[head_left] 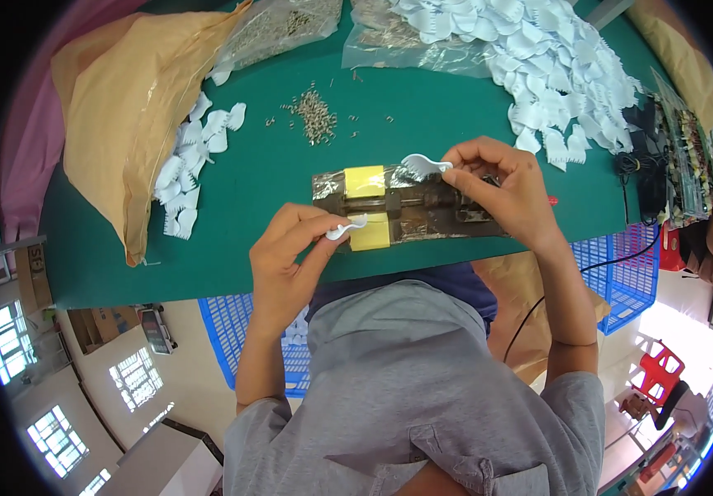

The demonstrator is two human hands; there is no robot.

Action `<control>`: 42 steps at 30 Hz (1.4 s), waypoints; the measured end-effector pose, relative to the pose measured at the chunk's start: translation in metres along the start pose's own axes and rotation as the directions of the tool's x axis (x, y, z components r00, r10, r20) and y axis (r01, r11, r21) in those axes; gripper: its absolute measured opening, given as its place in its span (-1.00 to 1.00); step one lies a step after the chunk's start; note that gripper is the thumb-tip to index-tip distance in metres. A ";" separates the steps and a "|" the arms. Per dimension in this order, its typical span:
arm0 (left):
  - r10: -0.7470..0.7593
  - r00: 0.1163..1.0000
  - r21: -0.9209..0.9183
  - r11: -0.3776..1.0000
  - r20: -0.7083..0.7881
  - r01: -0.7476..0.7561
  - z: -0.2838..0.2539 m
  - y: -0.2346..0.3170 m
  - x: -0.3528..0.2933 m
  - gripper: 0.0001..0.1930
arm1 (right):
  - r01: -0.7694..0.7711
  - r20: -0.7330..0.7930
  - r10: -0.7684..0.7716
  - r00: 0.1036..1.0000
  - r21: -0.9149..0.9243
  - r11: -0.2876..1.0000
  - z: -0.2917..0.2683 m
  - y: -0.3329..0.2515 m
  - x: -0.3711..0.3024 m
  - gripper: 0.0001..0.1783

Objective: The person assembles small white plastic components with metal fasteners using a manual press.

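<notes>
My left hand pinches a small white claw-clip half, curved and seen nearly edge-on, between thumb and fingers. Another white toothed claw-clip half is gripped by the fingertips of my right hand, its teeth facing left. Both pieces are held above a dark bench fixture with a metal rod along it and yellow tape across its left part. My right hand covers some of the fixture's right end. Beyond it lies a small heap of metal springs on the green table.
Many white clip halves are piled at the far right. More spill from a brown paper sack on the left. Clear plastic bags sit at the back. Blue crates stand below the table, and a black cable hangs at right.
</notes>
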State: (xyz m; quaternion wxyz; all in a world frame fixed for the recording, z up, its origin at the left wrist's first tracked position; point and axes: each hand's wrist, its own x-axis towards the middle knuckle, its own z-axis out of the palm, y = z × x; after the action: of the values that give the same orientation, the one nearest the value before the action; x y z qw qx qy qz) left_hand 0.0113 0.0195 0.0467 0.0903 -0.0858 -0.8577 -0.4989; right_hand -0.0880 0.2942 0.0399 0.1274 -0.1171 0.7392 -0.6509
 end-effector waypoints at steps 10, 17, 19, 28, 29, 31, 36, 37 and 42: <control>0.258 0.953 0.034 0.963 0.156 -0.266 0.043 0.007 0.001 -0.74 | 0.293 0.227 -0.191 0.955 -0.628 0.721 0.009 -0.029 0.021 -0.86; 0.279 0.958 0.207 0.936 0.059 -0.285 0.030 0.008 -0.001 -0.71 | 0.419 0.356 -0.231 0.905 -0.666 0.617 0.020 -0.044 0.023 -0.89; 0.209 0.974 0.298 0.928 0.082 -0.224 0.017 -0.003 -0.006 -0.73 | 0.439 0.396 -0.214 0.893 -0.661 0.609 0.033 -0.041 0.032 -0.90; 0.153 0.987 0.319 0.939 -0.051 -0.129 0.020 -0.040 -0.007 -0.75 | 0.501 0.534 -0.141 0.834 -0.622 0.602 0.080 -0.029 0.055 -0.90; 0.144 0.987 0.273 0.955 -0.065 -0.121 0.022 -0.043 -0.007 -0.74 | 0.510 0.547 -0.137 0.826 -0.621 0.595 0.081 -0.026 0.056 -0.90; 0.157 0.986 0.232 0.962 -0.047 -0.142 0.022 -0.044 -0.008 -0.73 | 0.479 0.543 -0.098 0.834 -0.624 0.617 0.081 -0.024 0.052 -0.91; 0.201 0.979 0.350 0.916 0.019 -0.194 0.022 -0.045 -0.005 -0.78 | 0.352 0.491 -0.007 0.871 -0.615 0.705 0.079 -0.025 0.045 -0.90; 0.200 0.980 0.346 0.918 0.019 -0.194 0.023 -0.043 -0.004 -0.78 | 0.382 0.504 -0.037 0.863 -0.603 0.701 0.079 -0.024 0.044 -0.89; 0.353 0.929 0.617 0.708 0.111 -0.343 0.021 -0.026 0.002 -0.73 | 0.423 0.509 -0.093 0.856 -0.584 0.693 0.081 -0.023 0.042 -0.88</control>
State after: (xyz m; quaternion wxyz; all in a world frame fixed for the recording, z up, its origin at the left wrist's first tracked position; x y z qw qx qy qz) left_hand 0.0014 0.0254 0.0148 0.2124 -0.2069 -0.9416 -0.1596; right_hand -0.0999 0.2013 0.0511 0.1440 -0.4051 0.8504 -0.3031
